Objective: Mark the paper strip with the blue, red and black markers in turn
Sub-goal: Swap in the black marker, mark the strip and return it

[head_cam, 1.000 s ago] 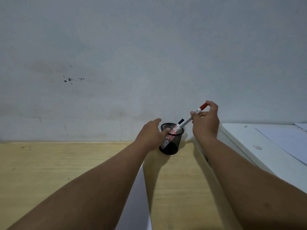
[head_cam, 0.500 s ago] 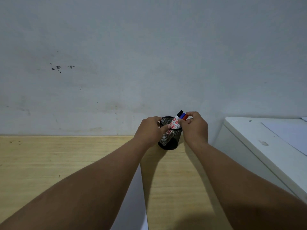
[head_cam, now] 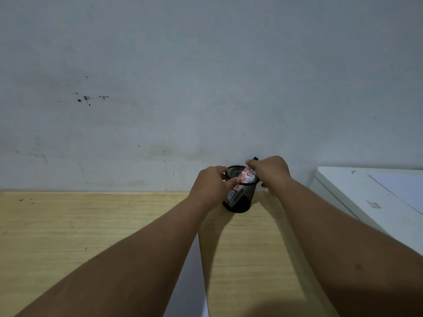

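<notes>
A black mesh pen cup (head_cam: 238, 202) stands on the wooden desk near the wall. White marker barrels (head_cam: 246, 176) with red print lean inside it. My left hand (head_cam: 211, 186) grips the cup's left side and rim. My right hand (head_cam: 271, 172) is closed over the marker tops at the cup's right rim. A black marker cap (head_cam: 255, 158) sticks out above its fingers. The red and blue caps are hidden behind that hand. The white paper strip (head_cam: 192, 282) lies on the desk between my forearms, partly covered by my left arm.
A wooden desk (head_cam: 68, 236) runs along a grey-white wall (head_cam: 206, 88). A white box-like unit (head_cam: 357, 197) stands at the right, with a paper sheet (head_cam: 402, 191) on top.
My right hand brought the red-capped marker down into the cup, and has since closed over the marker tops. My left hand stayed on the cup.
</notes>
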